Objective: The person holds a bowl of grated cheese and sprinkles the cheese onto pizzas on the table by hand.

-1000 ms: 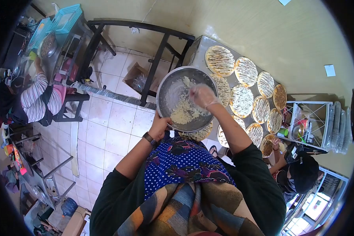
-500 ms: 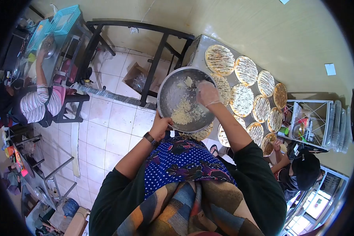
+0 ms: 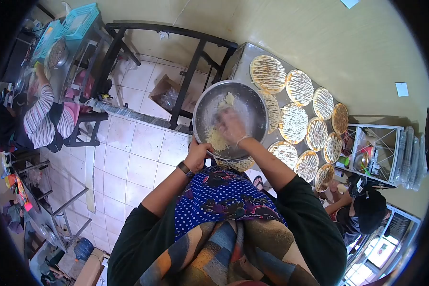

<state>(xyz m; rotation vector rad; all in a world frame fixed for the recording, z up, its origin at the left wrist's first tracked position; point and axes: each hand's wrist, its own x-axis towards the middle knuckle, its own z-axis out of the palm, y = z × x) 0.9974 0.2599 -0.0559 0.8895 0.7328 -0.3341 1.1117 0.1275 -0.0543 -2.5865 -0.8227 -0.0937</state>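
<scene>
A large metal bowl tilts in front of me, with pale yellow crumbly food on its lower left inside and a small lump near its upper side. My left hand grips the bowl's lower left rim, thumb over the edge. Inside the bowl, my right hand, in a clear glove, is over the crumbs; its fingers are smeared by motion. Beside the bowl, several round flat breads with striped topping lie on a metal table.
A co-worker in a dark cap is at the table's lower right end. Another person in striped sleeves works at the far left. A black metal frame stands behind the bowl, and a wire rack at right.
My right hand has moved left and down within the bowl, from its right side to the crumbs. The bowl has shifted slightly right. The striped-sleeved person's arm has drawn back from the far-left bowl.
</scene>
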